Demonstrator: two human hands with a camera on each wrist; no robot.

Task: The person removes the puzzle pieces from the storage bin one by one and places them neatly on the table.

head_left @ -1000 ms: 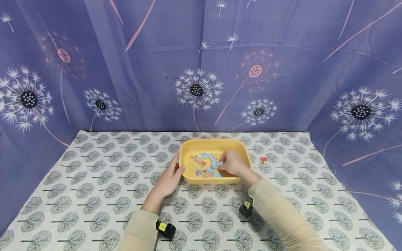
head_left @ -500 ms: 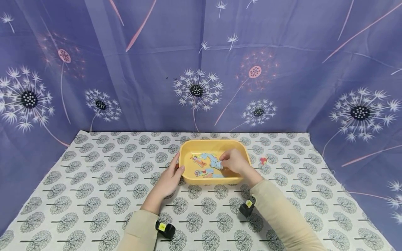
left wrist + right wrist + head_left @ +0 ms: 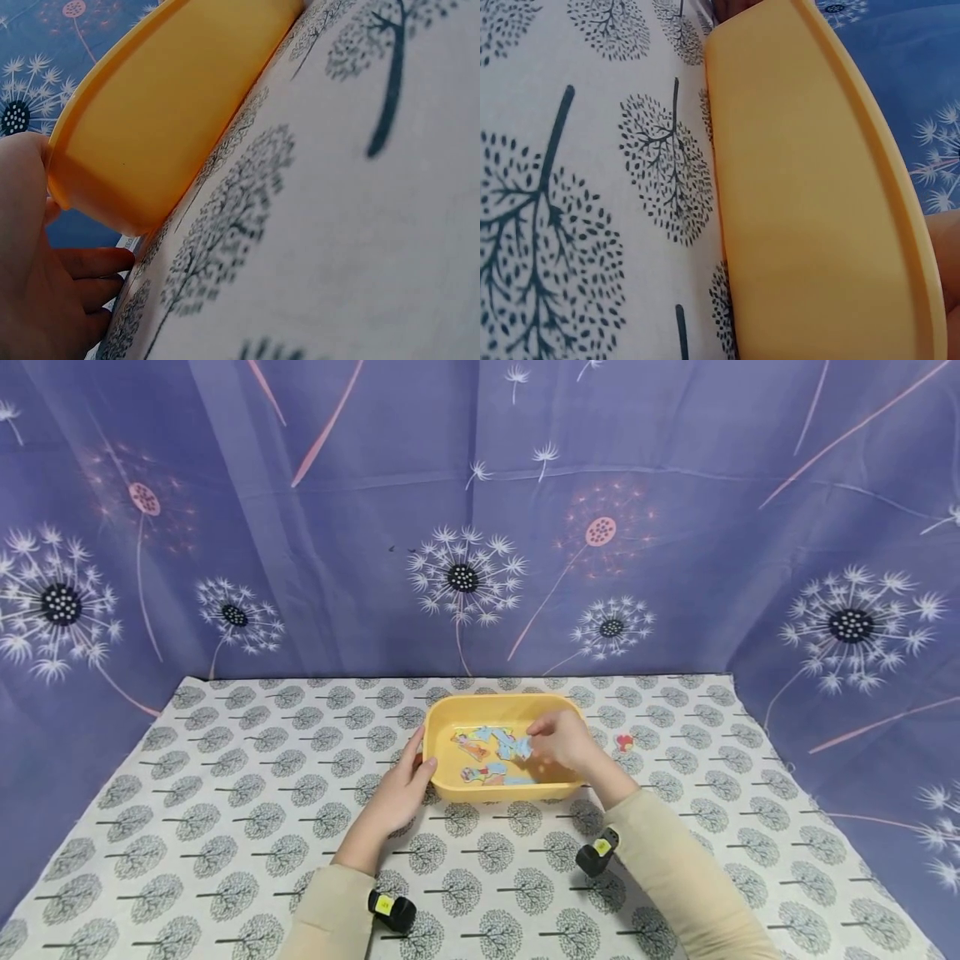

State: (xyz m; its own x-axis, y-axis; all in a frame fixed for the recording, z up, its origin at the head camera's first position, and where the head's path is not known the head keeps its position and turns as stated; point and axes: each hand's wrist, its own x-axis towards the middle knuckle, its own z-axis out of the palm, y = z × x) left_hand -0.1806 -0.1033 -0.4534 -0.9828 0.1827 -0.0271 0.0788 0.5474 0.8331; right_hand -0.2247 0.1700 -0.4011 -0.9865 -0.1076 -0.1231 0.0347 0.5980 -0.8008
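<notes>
A yellow plastic bin (image 3: 506,792) stands on the tree-print cloth, with several flat, colourful cut-out pieces (image 3: 472,747) on its floor. At the bin's left end is my left hand (image 3: 396,793), gripping the wall with the thumb at the rim. In the left wrist view, the other fingers (image 3: 97,262) lie low beside the bin's corner. My right hand (image 3: 564,743) reaches inside the bin's right half and pinches a light-blue piece (image 3: 522,747) at its fingertips. The right wrist view shows mostly the bin's outer wall (image 3: 810,195), which hides nearly all of that hand.
A small red piece (image 3: 624,742) lies on the cloth right of the bin. The patterned cloth (image 3: 255,793) covers the table. Behind the far table edge hangs a purple dandelion-print curtain (image 3: 352,568).
My right hand has shifted slightly right within the bin, the light-blue piece at its fingertips. My left hand keeps its grip on the bin. The head view has turned a little.
</notes>
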